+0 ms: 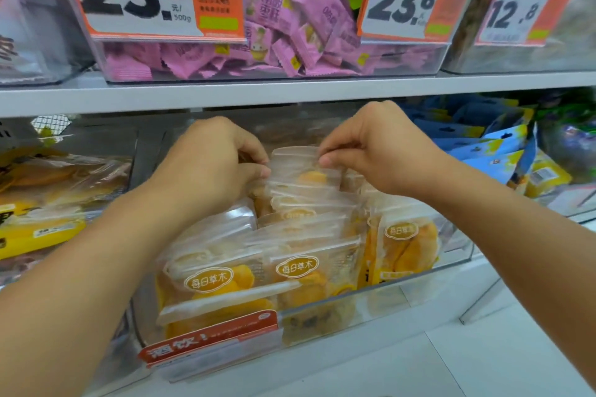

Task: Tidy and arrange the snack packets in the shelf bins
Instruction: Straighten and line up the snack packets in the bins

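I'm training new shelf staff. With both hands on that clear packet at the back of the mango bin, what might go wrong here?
1. The left hand and right hand pinch only the top edge of the raised packet; it might slip.
2. The front packets lean unevenly and could topple over the clear bin front.

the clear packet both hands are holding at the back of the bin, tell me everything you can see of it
The clear packet is a see-through plastic pouch with a frosted strip along its top and an orange-yellow piece of dried fruit showing inside. It stands upright at the back of the clear bin, behind rows of similar pouches. The left hand pinches its top left edge and the right hand pinches its top right edge. Its lower part is hidden by the pouches in front.
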`<state>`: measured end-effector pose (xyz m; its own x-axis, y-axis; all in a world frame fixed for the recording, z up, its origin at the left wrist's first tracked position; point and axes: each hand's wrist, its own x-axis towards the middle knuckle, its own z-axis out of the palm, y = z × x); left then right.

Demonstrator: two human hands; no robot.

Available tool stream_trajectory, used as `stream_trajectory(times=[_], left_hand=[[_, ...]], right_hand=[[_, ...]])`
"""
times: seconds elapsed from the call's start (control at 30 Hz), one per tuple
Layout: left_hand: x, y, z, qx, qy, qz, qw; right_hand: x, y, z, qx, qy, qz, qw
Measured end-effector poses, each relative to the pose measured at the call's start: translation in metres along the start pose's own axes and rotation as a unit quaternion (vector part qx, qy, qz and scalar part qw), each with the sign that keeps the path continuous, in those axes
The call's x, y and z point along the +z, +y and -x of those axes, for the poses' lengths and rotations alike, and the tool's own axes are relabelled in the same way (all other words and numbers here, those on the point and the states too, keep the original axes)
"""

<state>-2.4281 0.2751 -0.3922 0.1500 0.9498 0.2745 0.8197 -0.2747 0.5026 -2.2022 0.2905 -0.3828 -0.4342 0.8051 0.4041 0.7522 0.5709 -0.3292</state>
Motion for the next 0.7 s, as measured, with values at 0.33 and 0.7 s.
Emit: stream_trajectory(times=[0.33, 0.7], left_hand=[[-0.011, 0.002, -0.010, 0.013, -0.125, -0.098, 0.987], [0.003, 0.004, -0.013, 0.029, -0.054, -0.008, 0.998]], right_hand=[[0.008, 0.001, 0.001, 0.043, -0.120, -0.019, 0.992], [0.029, -0.023, 0.001, 0.015, -0.047, -0.028, 0.998]])
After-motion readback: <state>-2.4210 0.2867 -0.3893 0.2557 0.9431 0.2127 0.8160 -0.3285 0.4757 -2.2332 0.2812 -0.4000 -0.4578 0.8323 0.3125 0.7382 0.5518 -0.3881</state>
